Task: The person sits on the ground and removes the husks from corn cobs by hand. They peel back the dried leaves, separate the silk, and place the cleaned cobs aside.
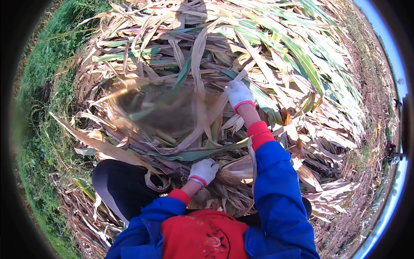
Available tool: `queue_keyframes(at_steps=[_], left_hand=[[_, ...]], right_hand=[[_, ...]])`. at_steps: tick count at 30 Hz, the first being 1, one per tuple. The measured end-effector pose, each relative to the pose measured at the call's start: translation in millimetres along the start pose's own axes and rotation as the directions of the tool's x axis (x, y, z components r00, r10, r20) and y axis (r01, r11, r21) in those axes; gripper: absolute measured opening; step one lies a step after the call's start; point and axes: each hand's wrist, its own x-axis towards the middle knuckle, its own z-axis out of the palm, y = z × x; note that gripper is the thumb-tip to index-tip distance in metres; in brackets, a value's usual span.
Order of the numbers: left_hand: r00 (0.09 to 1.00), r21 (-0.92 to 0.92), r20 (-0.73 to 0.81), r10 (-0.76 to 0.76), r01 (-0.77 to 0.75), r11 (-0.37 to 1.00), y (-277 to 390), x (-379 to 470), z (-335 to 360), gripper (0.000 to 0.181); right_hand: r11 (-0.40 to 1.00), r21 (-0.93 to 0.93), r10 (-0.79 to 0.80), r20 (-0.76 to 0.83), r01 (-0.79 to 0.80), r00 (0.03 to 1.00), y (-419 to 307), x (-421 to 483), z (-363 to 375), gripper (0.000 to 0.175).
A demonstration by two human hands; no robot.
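Cut corn stalks [174, 73] with dry and green leaves lie in a thick pile before me. My right hand [240, 94], in a white knit glove with a pink cuff, reaches out over the pile. A pale dry corn leaf [216, 106] runs into its closed fingers. Close to my body, my left hand [203, 171] wears a matching glove. Its fingers curl down beside a dry corn husk [237, 170]; whatever is under the palm is hidden. A long green leaf [197, 154] lies between the two hands. A blurred patch [161, 110] obscures the middle of the pile.
Green weeds [42, 87] border the pile on the left. My bent knee in dark trousers [126, 184] presses near the stalks. At the far right, bare ground with dry litter [372, 97] stretches to the horizon, where a small dark figure [393, 153] shows unclearly.
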Motion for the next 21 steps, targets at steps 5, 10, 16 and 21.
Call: queue_keyframes(at_steps=[5, 10, 16, 21], left_hand=[[1.000, -0.052, -0.009, -0.001, 0.000, 0.999, -6.0, 8.1, 0.4, 0.038], [1.000, -0.094, 0.027, -0.010, 0.013, 0.996, -7.4, 15.0, -2.1, 0.040], [0.999, -0.135, 0.012, -0.037, 0.039, 0.990, -2.7, 18.0, -4.3, 0.042], [0.997, -0.142, -0.069, -0.034, 0.024, 0.990, -0.9, 16.1, 1.7, 0.038]], right_hand=[[0.971, -0.225, -0.063, 0.112, 0.087, 0.992, -19.5, 80.4, 27.8, 0.055], [0.866, -0.475, -0.090, 0.164, 0.159, 0.982, -19.0, 117.2, 55.1, 0.046], [0.830, -0.437, -0.259, 0.249, 0.347, 0.933, -16.5, 106.0, 44.7, 0.032], [0.771, -0.459, -0.332, 0.301, 0.441, 0.894, -15.3, 69.0, 21.5, 0.021]])
